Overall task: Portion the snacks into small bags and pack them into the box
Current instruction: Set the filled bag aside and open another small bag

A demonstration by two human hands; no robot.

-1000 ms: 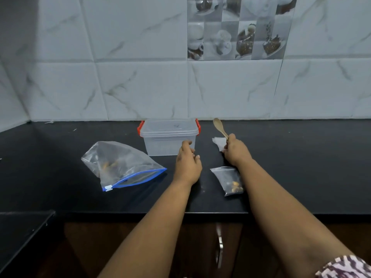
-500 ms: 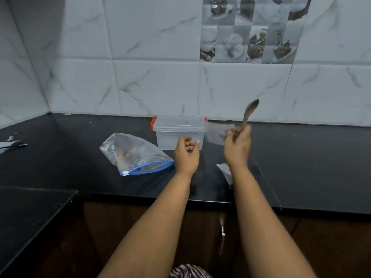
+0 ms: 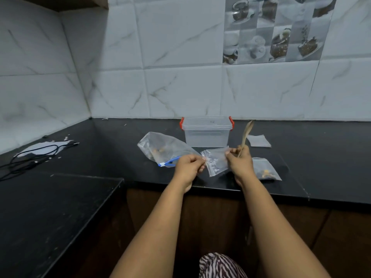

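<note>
Two hands hold one small clear crinkly plastic bag (image 3: 215, 160) above the glossy black stone counter (image 3: 313, 157). Our left hand (image 3: 188, 167) pinches its left edge w/ curled fingers; our right hand (image 3: 240, 162) pinches the right edge and also grips a thin wooden spoon (image 3: 246, 135), bowl up. Behind sits a clear rectangular plastic box w/ red latches (image 3: 206, 132), lid on. Left of it lies a large zip bag w/ blue seal (image 3: 164, 150), few snacks inside. Right: a small filled bag (image 3: 265, 169) and a flat empty bag (image 3: 259, 141).

Spoon (image 3: 245, 137) blurred; cable (image 3: 24, 161) cut off
</note>
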